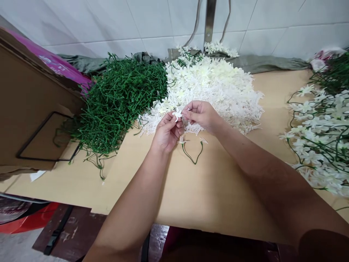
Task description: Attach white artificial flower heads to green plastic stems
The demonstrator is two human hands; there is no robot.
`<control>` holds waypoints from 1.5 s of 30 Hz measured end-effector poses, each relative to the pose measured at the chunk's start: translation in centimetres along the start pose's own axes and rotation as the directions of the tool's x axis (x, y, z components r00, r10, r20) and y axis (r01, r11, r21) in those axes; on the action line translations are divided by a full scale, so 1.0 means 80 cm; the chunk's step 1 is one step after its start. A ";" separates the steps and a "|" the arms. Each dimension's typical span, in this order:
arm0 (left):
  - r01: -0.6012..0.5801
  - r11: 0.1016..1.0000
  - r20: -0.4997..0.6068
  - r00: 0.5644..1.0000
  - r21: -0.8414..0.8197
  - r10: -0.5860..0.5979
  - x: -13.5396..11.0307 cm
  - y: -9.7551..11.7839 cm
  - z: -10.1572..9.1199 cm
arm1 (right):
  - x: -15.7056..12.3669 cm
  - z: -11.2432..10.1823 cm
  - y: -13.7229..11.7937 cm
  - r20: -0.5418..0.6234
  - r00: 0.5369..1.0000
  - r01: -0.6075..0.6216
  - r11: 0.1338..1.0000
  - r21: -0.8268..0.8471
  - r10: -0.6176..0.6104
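Observation:
Between the fingertips of my left hand point(167, 131) is a white artificial flower point(177, 115). My right hand point(202, 115) is pinched close beside that flower, with a thin white piece at its fingertips, too small to make out fully. Just below the hands, a green plastic stem point(194, 162) lies bent in a V on the table. White thin pieces sit at its left tip, and a few more lie by its right tip. Behind my hands rises a heap of white petals and flowers point(212, 83).
A large pile of green stems point(122, 94) stands left of the white heap. On the right lie flowers joined to stems point(324, 134). A cardboard box point(32, 98) stands at the left edge of the cardboard-covered table point(207, 203). A tiled wall point(152, 22) closes the back.

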State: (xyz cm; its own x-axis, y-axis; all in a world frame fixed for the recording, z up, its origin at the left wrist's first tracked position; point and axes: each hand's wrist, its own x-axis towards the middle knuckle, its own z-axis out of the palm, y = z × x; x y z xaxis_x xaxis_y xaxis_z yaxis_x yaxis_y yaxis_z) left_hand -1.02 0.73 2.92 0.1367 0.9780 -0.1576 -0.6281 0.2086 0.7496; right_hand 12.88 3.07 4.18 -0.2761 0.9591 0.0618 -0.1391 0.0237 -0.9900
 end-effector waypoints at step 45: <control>0.036 0.993 -0.011 0.999 0.109 -0.035 0.000 0.000 -0.003 | -0.020 0.027 0.000 -0.051 0.954 0.255 0.886 -0.387 -0.296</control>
State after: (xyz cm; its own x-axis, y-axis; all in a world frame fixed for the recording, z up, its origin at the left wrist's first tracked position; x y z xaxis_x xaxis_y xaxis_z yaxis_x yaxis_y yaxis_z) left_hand -1.17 0.71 2.79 0.1497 0.9701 -0.1910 -0.5354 0.2419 0.8092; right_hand 11.26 0.96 4.33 -0.1738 0.9220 0.3460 0.1746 0.3746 -0.9106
